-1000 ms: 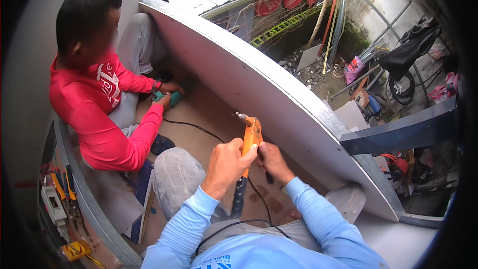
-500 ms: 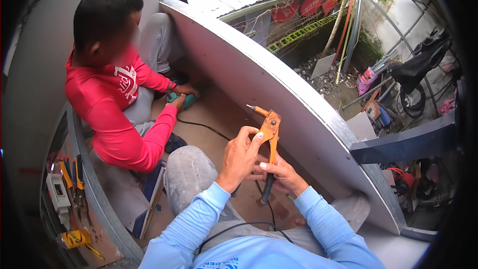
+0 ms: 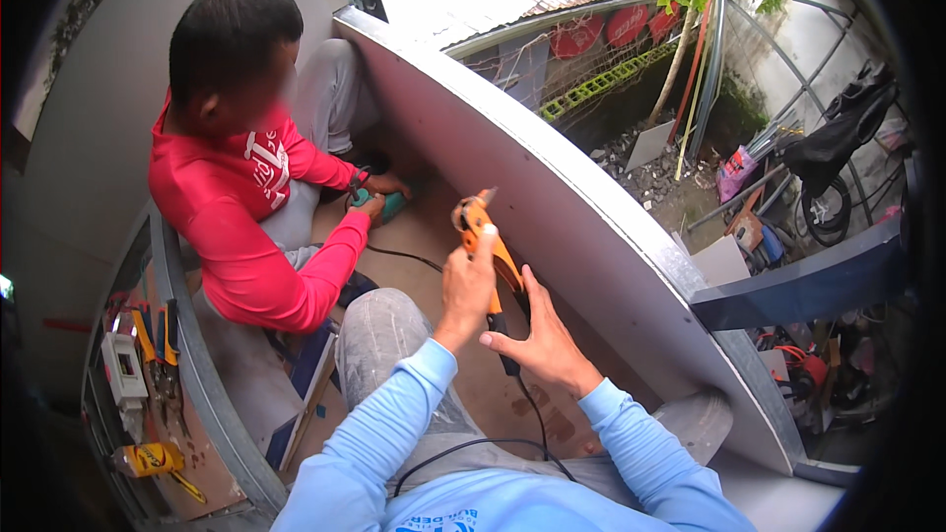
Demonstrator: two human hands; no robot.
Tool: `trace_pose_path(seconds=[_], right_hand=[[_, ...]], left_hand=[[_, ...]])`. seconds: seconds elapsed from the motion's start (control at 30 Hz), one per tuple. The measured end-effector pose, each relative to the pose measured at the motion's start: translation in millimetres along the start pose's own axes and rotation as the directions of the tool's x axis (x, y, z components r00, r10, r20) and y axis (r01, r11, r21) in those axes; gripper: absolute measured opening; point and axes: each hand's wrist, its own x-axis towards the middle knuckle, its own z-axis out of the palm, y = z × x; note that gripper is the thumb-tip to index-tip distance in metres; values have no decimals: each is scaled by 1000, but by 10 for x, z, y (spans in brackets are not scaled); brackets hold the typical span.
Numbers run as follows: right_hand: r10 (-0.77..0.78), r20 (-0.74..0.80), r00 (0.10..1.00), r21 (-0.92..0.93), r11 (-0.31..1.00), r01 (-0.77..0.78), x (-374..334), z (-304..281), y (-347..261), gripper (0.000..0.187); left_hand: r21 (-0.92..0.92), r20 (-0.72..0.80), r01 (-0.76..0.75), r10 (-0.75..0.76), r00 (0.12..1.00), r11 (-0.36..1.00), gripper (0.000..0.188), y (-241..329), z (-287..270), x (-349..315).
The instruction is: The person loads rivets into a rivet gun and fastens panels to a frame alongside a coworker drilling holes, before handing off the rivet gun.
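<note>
My left hand [image 3: 467, 288] is closed around an orange hand riveter [image 3: 503, 258], held up in front of my knee. Its head points up and away, and its black-gripped handles spread apart toward me. Close by the handles is my right hand [image 3: 552, 343], its fingers stretched and its thumb apart, seeming to touch the handles without wrapping round them. Beyond my left hand, a co-worker in a red shirt [image 3: 222, 227] sits and holds a teal power tool [image 3: 392, 205] low on the brown floor.
A low white panel wall [image 3: 552, 187] runs along the right. At left, a ledge [image 3: 212, 404] carries pliers [image 3: 163, 350], a white box-shaped device [image 3: 124, 371] and a yellow-wrapped item [image 3: 150, 459]. A black cable [image 3: 473, 441] crosses my lap. Metal pieces and rubble lie outside.
The riveter has tilted and shifted left, its handles now spread. My right hand has loosened from its handle, fingers straightening. The view has shifted slightly.
</note>
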Motion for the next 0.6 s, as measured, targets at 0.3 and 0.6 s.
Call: trace_pose_path(seconds=[0.3,0.6], right_hand=[[-34,-216,976,-472,879,-73,998,284,-95,111],[-39,-185,982,-629,772,-88,2116,587,-112,107]], left_hand=[[-601,-54,243,-342,938,762,57,-146,-203,1373],[-740,-39,217,-363,931,636,39,-734,-343,2683]])
